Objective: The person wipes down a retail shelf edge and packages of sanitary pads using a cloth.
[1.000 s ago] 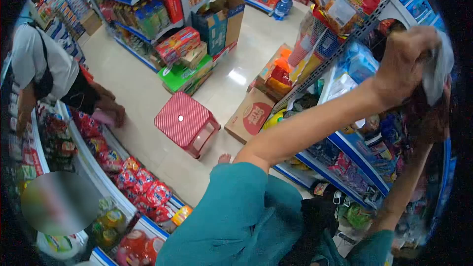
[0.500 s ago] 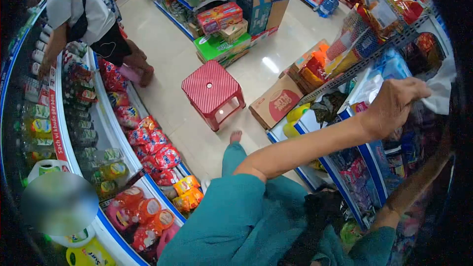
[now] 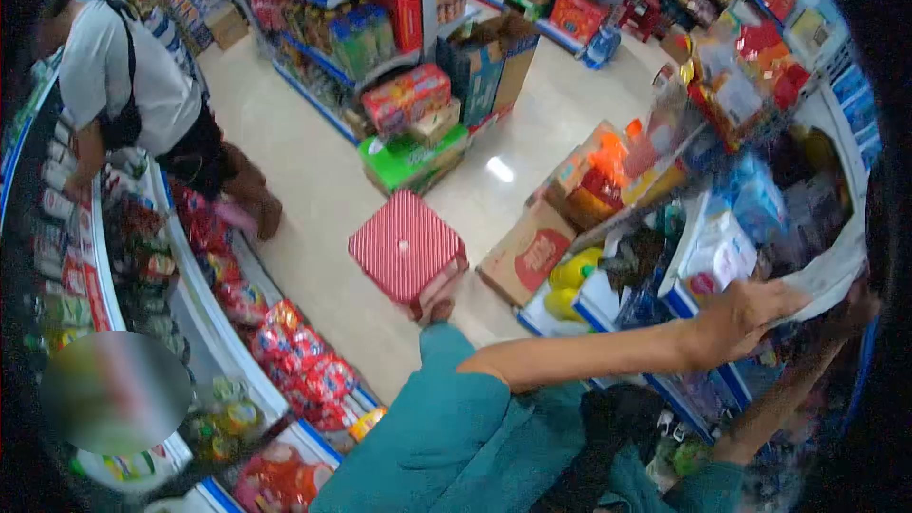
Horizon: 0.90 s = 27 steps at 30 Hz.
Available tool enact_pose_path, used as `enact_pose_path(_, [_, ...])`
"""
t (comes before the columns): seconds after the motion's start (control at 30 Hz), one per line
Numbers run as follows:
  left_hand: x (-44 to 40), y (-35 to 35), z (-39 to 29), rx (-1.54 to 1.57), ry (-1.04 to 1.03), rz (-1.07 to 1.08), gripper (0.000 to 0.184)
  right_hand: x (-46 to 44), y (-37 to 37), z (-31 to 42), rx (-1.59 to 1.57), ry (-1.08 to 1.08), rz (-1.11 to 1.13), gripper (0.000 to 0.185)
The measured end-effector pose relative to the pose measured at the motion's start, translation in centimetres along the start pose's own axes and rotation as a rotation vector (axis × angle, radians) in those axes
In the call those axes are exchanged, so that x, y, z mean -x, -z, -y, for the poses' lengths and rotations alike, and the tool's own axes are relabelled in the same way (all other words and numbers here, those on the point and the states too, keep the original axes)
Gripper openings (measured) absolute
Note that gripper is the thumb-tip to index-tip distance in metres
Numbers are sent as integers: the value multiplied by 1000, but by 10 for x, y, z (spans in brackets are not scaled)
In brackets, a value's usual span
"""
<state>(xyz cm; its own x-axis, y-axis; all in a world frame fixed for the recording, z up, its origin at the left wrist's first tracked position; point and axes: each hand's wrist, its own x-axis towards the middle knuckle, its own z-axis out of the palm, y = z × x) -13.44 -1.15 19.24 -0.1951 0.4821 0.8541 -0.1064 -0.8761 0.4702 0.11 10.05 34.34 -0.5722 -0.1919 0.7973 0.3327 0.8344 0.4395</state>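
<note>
My left hand (image 3: 746, 323) reaches across to the right-hand shelves, its fingers closed on a white cloth (image 3: 825, 287). The cloth lies along the pale edge of a shelf (image 3: 857, 204) at the far right. My right hand (image 3: 858, 313) is close below the cloth, dim and blurred near the rim of the view. Whether its fingers touch the cloth cannot be made out. White and blue plastic packs (image 3: 727, 252) stand on the shelf just above my left hand.
A red plastic stool (image 3: 404, 247) stands on the tiled floor by my foot. Cartons (image 3: 532, 252) and a green box (image 3: 408, 157) sit beyond it. Bottles and red detergent bags (image 3: 304, 361) fill the left shelves, where another person (image 3: 142, 85) leans in.
My left hand has moved down with the cloth, which now reaches along the shelf edge. My right hand has come into view beside it. The view has shifted, and the stool appears lower.
</note>
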Motion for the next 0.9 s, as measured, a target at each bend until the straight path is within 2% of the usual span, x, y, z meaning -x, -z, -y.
enact_pose_path(0.1, [-7,31,9,27,-7,46,37,12,4,-2,82,-35,35,29])
enact_pose_path(0.17, [-15,45,12,109,-36,-3,36,14,4,-1,126,-47,50,29])
enact_pose_path(0.33, [-18,51,23,150,-46,90,37,17,0,-2,190,-83,69,31])
enact_pose_path(0.53, [-18,50,20,102,-80,89,34,33,12,-13,219,-79,58,35])
enact_pose_path(0.67, [-21,55,21,86,-39,157,45,41,18,-17,212,-133,31,38])
enact_pose_path(0.73, [-16,52,30,-7,-11,177,54,45,8,0,112,-329,-15,31])
enact_pose_path(0.8, [-19,59,24,-61,9,187,55,41,4,3,219,-334,-52,27])
enact_pose_path(0.83, [-21,63,21,-94,28,200,54,34,9,7,304,-309,20,26])
enact_pose_path(0.9, [-25,64,16,-112,74,220,54,24,2,17,293,-324,-17,25])
